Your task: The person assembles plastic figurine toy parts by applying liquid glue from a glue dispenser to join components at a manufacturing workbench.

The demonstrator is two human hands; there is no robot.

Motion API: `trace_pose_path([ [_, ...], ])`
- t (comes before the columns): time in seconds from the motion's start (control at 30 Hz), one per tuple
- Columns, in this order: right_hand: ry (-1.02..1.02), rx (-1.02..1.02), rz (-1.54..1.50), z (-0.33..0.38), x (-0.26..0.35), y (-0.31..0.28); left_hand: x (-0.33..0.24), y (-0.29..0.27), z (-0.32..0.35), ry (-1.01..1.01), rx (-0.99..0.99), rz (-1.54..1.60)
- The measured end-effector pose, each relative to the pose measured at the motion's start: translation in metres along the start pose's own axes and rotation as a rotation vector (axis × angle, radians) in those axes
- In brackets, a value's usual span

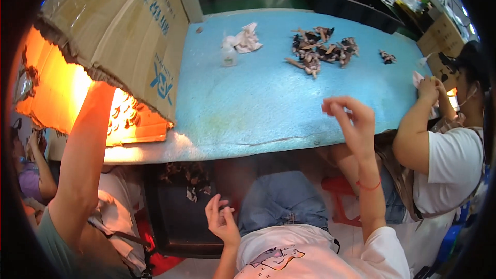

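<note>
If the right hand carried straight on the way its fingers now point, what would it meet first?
The right hand is raised over the blue table, fingers pinched and aimed up-left. That line crosses bare mat; the first thing looks like the crumpled white cloth by the small bottle, though depth is unclear.

Blue table (268, 98) lies open mid-way; cardboard box (119, 36) blocks left; scrap pile (320, 49) crowds the far side.

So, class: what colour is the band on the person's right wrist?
Red, a thin band below the right hand; head view.

Head view, seemingly steeply downward
</note>
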State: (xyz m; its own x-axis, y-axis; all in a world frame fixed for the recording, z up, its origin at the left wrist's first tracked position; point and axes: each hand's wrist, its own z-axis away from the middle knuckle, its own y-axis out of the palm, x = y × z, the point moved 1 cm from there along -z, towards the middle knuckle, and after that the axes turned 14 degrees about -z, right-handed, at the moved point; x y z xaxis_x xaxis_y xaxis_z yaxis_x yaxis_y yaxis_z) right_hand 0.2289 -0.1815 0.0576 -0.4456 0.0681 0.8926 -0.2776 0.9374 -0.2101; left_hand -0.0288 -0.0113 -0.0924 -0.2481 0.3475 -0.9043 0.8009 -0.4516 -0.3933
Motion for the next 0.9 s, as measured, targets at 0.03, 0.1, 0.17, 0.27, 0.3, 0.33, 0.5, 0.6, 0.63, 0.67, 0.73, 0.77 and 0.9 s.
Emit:
trace_pose_path([
  [0.03,0.03,0.014,0.012,-0.015,-0.007,-0.009,-0.013,0.008,-0.002,0.033,0.044,0.069],
  [0.1,-0.098,0.029,0.167,-0.041,-0.016,-0.015,-0.03,0.019,-0.006,0.072,0.093,0.143],
  [0.17,-0.225,0.06,0.308,-0.061,-0.029,-0.009,-0.04,0.025,-0.01,0.102,0.145,0.219],
  [0.27,-0.247,0.063,0.789,-0.079,-0.051,0.01,-0.049,0.028,-0.011,0.099,0.175,0.25],
  [0.3,-0.249,0.064,0.788,-0.082,-0.056,0.014,-0.05,0.028,-0.011,0.09,0.206,0.266],
  [0.33,-0.221,0.06,0.815,-0.085,-0.061,0.016,-0.051,0.028,-0.01,0.091,0.205,0.267],
  [0.5,-0.268,0.13,0.528,-0.075,-0.06,0.008,-0.062,0.023,-0.009,0.108,0.302,0.244],
  [0.6,-0.197,0.256,0.208,-0.054,-0.024,0.005,-0.079,0.017,-0.02,0.194,0.303,0.271],
  [0.63,-0.19,0.336,0.13,-0.047,-0.013,0.004,-0.084,0.017,-0.028,0.185,0.294,0.268],
  [0.67,-0.183,0.413,0.054,-0.041,-0.002,0.003,-0.09,0.018,-0.038,0.312,0.271,0.236],
  [0.73,-0.178,0.531,-0.024,-0.03,0.013,0.007,-0.104,0.022,-0.059,0.434,0.239,0.196],
  [0.77,-0.177,0.64,-0.097,-0.026,0.021,0.01,-0.115,0.025,-0.07,0.44,0.301,0.258],
  [0.9,-0.211,0.936,-0.119,-0.017,0.045,0.027,-0.13,0.032,-0.086,0.228,0.66,0.535],
])
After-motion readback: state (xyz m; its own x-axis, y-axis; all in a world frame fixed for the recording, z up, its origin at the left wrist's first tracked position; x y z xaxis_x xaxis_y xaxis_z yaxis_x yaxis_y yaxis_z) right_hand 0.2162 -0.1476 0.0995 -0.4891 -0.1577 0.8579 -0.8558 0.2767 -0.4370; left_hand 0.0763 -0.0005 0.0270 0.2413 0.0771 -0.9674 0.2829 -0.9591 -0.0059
